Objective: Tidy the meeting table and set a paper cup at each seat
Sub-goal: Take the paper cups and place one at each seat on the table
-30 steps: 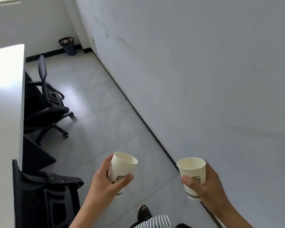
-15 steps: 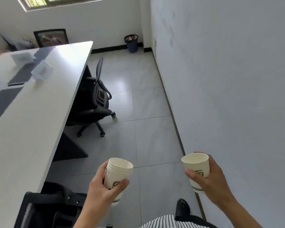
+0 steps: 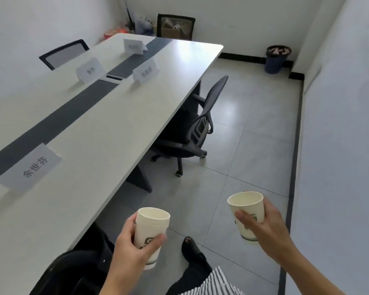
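My left hand (image 3: 132, 250) grips a stack of nested white paper cups (image 3: 151, 228), held upright over the floor beside the table's near edge. My right hand (image 3: 266, 228) holds a single paper cup (image 3: 246, 211) upright, further right above the grey tiles. The long white meeting table (image 3: 107, 133) with a dark centre strip stretches away on the left. Several white name cards stand on it; the nearest name card (image 3: 33, 167) is at the left, another name card (image 3: 146, 70) is further back. No cup stands on the visible table.
A black mesh office chair (image 3: 192, 126) is tucked at the table's right side, another chair (image 3: 73, 271) sits just below my left arm, and a third chair (image 3: 64, 53) is across the table. A blue bin (image 3: 276, 59) stands in the far corner. The white wall (image 3: 341, 145) runs close on the right.
The view has swung left, from the wall and floor to the whole table with its name cards. Both hands keep their cups in much the same place before me.
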The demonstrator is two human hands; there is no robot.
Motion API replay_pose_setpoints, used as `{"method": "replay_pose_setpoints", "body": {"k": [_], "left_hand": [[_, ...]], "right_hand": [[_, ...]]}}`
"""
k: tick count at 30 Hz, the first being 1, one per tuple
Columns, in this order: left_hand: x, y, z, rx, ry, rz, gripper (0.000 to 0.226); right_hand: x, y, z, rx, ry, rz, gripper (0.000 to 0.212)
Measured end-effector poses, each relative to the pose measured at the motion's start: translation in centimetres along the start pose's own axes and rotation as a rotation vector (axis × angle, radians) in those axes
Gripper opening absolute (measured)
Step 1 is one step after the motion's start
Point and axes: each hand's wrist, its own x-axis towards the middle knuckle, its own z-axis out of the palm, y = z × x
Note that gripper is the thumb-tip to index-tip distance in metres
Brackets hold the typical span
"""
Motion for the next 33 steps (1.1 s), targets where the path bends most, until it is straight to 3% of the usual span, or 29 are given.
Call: {"method": "replay_pose_setpoints", "body": {"k": [10, 18, 28, 33], "left_hand": [[18.9, 8.3, -5.2, 0.015, 0.191, 0.081, 0.059], [25.9, 7.1, -9.6, -0.072, 0.498, -0.068, 0.066], [30.4, 8.1, -13.4, -0.208, 0.879, -0.224, 0.063], [31.0, 6.1, -16.5, -0.297, 0.993, -0.315, 0.073]], "right_hand": [[18.2, -7.1, 8.5, -0.027, -0.215, 0.003, 0.059], [34.9, -9.9, 17.6, -0.165, -0.463, -0.087, 0.035], [49.2, -15.3, 39.0, -0.335, -0.961, -0.226, 0.064], [49.9, -16.7, 50.2, -0.351, -1.044, -0.301, 0.067]]}}
